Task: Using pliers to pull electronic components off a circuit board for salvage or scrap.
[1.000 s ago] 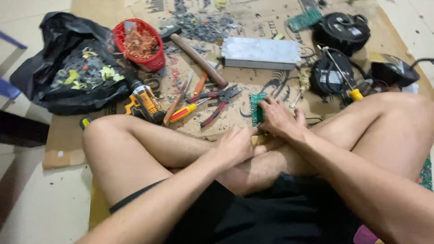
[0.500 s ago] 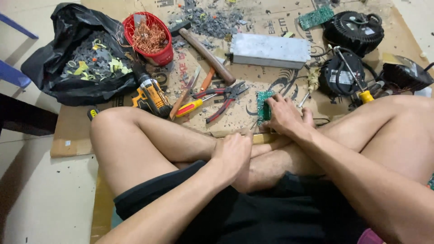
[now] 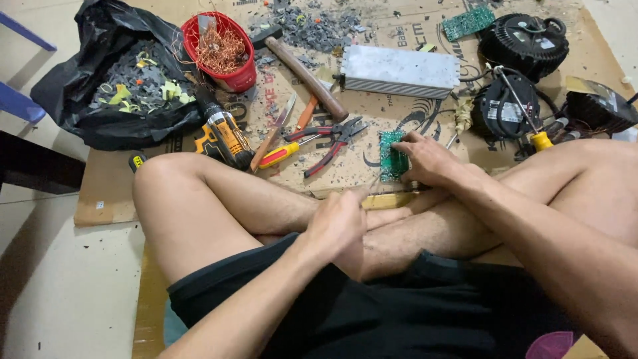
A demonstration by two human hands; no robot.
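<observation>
Head view looked down on a person cross-legged on flattened cardboard (image 3: 106, 193), and against the picture of half a second before little had shifted: the camera had tipped a touch nearer, the right hand had stayed on the green circuit board, and the left hand had kept its place over the ankles. So the work on that board looked to be mid-way, with no sign of it being finished.

Going left to right: one black bag (image 3: 86, 113) of grey and yellow scraps at far left; one red bowl (image 3: 222, 50) of copper wire; one yellow-and-black drill (image 3: 222, 136) against the left knee; one hammer (image 3: 309, 76); one pair of red-handled pliers (image 3: 329, 136), with a few more hand tools beside it, too overlapped to count. The left hand (image 3: 339, 229) was curled narrow; whether its fingers gripped anything could not be told. One grey metal case (image 3: 399, 70) lay far centre. The circuit board (image 3: 392, 156) stood near centre, just beyond the shins, and the right hand (image 3: 432, 159) pinned it, fingers closed on its right edge. A second green board (image 3: 468, 22) lay far. Three black round units (image 3: 508, 110) finished the right side.
</observation>
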